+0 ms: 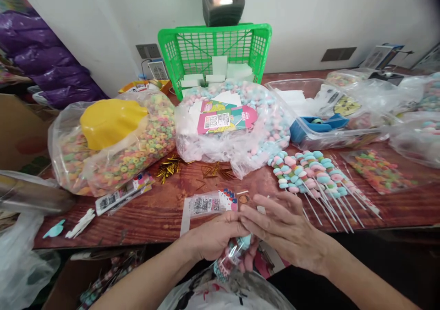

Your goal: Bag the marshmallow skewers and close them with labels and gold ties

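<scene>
My left hand [218, 234] is closed around a clear wrapper of pink and blue candy [231, 255] at the table's front edge. My right hand [285, 232] lies across the top of the same wrapper, its fingers stretched out and touching my left hand. Just beyond my hands lies a flat printed plastic sleeve [206, 203]. To the right rests a pile of candy skewers [318, 172], their white sticks toward me. Gold twist ties [169, 168] are scattered behind the sleeve.
Behind stand a bag of ring candy [147, 140] with a yellow scoop [112, 122], a bag of pink and blue candy [268, 131], a green basket [215, 37] and a clear tub [326, 140]. A metal flask [30, 197] lies at the left edge.
</scene>
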Demonstrator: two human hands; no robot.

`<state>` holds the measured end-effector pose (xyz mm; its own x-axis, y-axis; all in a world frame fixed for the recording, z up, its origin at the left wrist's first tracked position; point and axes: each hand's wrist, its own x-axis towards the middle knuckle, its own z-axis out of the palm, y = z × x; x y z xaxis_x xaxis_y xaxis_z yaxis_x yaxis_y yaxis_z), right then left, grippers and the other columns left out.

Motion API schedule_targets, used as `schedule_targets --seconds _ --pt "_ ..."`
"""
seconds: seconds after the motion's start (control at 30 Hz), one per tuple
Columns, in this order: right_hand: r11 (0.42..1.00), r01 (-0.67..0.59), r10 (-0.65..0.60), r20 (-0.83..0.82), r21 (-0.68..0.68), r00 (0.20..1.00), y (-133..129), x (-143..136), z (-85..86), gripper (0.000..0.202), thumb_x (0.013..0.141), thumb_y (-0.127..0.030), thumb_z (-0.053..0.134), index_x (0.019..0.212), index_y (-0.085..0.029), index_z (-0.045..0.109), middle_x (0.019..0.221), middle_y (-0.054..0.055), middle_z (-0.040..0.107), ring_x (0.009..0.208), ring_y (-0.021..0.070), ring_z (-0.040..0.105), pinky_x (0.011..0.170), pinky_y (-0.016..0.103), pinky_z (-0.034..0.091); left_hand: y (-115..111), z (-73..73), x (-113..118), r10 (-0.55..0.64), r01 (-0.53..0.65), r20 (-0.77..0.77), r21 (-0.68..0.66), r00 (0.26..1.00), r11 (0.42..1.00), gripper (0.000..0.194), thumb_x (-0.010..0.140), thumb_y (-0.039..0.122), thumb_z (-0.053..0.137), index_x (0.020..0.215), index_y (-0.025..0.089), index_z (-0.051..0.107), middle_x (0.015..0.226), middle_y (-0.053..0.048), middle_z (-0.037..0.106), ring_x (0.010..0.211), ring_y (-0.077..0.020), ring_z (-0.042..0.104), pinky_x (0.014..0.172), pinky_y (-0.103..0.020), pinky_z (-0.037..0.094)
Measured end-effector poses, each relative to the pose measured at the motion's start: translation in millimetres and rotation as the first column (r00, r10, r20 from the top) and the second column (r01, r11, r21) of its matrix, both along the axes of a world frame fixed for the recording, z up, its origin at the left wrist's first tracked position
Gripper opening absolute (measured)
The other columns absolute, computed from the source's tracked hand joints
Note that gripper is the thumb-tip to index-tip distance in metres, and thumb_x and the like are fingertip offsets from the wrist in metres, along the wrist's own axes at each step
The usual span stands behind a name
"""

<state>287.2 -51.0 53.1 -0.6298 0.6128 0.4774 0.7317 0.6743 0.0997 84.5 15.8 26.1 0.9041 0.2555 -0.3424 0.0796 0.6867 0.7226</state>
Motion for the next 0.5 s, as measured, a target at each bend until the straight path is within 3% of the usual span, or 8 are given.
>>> schedule_targets --seconds 0.1,0.17,0.23,0.3,0.37,0.43,0.47,0.5 --pt "0.991 -0.134 0.134 0.005 0.022 0.991 8.1 -4.7 6.4 0.03 0.094 -0.011 0.041 0.112 -0.019 0.063 0.108 0.005 0.07 0.118 0.0217 0.05 0.104 0.048 0.029 2.7 -0.7 -6.5 -0.123 0.127 0.052 -0.082 0.991 0.989 0.041 0.071 0.05 0.072 0.074 0.011 0.06 0.061 -0.001 0.058 0.041 -0.0084 0.051 0.04 -0.02 0.036" --pt "0.981 -0.194 0.194 -0.048 0.006 0.98 14.5 -13.0 7.8 0.025 0.091 -0.006 0.042 0.099 -0.016 0.064 0.092 0.005 0.071 0.104 0.0209 0.055 0.098 0.047 0.031 4.4 -1.2 -13.7 -0.161 0.165 0.063 -0.069 0.985 0.984 0.045 0.07 0.054 0.073 0.078 0.012 0.059 0.061 0.0 0.055 0.044 -0.0086 0.051 0.044 -0.02 0.037" --pt "0.977 -0.168 0.154 -0.11 -0.129 0.982 20.2 -23.1 6.9 0.022 0.085 -0.004 0.044 0.085 -0.016 0.062 0.078 0.003 0.067 0.088 0.0198 0.054 0.09 0.046 0.032 5.7 -0.2 -22.0 -0.159 0.159 0.011 0.032 0.987 0.987 0.049 0.073 0.06 0.068 0.082 0.013 0.059 0.064 0.001 0.053 0.046 -0.007 0.048 0.045 -0.02 0.035" --pt "0.943 -0.105 0.05 -0.176 -0.317 0.983 25.6 -32.5 3.7 0.018 0.08 -0.006 0.046 0.073 -0.018 0.057 0.071 0.002 0.063 0.078 0.0185 0.051 0.082 0.043 0.031 6.6 2.9 -29.6 -0.117 0.137 -0.1 0.225 0.988 0.965 0.049 0.08 0.063 0.058 0.083 0.014 0.057 0.066 0.001 0.053 0.046 -0.0056 0.043 0.045 -0.019 0.032" --pt "0.862 -0.052 -0.054 -0.193 -0.505 0.98 31.3 -40.2 -1.7 0.018 0.08 -0.008 0.047 0.068 -0.018 0.055 0.069 0.001 0.061 0.077 0.018 0.05 0.076 0.039 0.031 7.0 7.0 -35.0 -0.028 0.126 -0.199 0.499 0.98 0.857 0.044 0.088 0.057 0.048 0.076 0.016 0.053 0.063 0.002 0.05 0.049 -0.0064 0.041 0.049 -0.019 0.032" --pt "0.752 -0.015 -0.124 -0.164 -0.659 0.979 37.4 -45.6 -7.5 0.023 0.086 -0.01 0.046 0.066 -0.018 0.056 0.07 0.001 0.062 0.077 0.0165 0.051 0.071 0.034 0.031 7.6 9.5 -38.1 0.104 0.104 -0.222 0.755 0.969 0.647 0.038 0.092 0.045 0.045 0.067 0.017 0.049 0.061 0.003 0.047 0.057 -0.0087 0.041 0.056 -0.021 0.034" --pt "0.728 -0.002 -0.143 -0.154 -0.686 0.978 40.2 -47.5 -9.7 0.027 0.088 -0.011 0.046 0.065 -0.018 0.056 0.069 0.0 0.062 0.075 0.0154 0.052 0.069 0.032 0.031 8.1 9.4 -39.2 0.164 0.083 -0.204 0.833 0.965 0.547 0.035 0.091 0.038 0.045 0.063 0.017 0.046 0.061 0.003 0.045 0.06 -0.0095 0.041 0.06 -0.022 0.035" --pt "0.737 0.011 -0.155 -0.154 -0.676 0.976 42.6 -49.0 -11.1 0.028 0.09 -0.013 0.046 0.065 -0.018 0.057 0.07 0.0 0.063 0.074 0.0148 0.053 0.068 0.031 0.032 8.7 8.2 -40.3 0.206 0.063 -0.187 0.866 0.961 0.497 0.033 0.089 0.033 0.046 0.06 0.017 0.044 0.06 0.003 0.044 0.062 -0.0099 0.041 0.061 -0.022 0.035"
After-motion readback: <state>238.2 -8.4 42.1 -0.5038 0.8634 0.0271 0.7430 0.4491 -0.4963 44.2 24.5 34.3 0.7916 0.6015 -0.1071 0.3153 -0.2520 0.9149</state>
